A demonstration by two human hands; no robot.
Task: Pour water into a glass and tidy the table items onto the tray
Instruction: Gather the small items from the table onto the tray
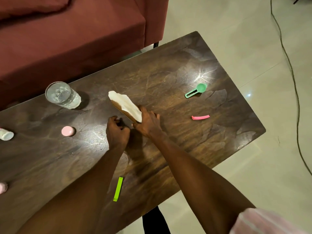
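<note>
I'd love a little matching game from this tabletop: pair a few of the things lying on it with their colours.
Things:
1. small measuring scoop
2. long flat clip near the table's front edge
3. short curved clip right of the hands
4. clear drinking glass

Colours:
A. pink
B. see-through, with water in it
C. green
D. lime yellow-green

Pairs: 1-C, 2-D, 3-A, 4-B

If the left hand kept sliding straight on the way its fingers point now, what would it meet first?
The left hand points up and right, toward the tilted tray that the right hand grips. It would likely meet the tray's near lower end first, beside the right hand's fingers; depth is unclear.
</note>
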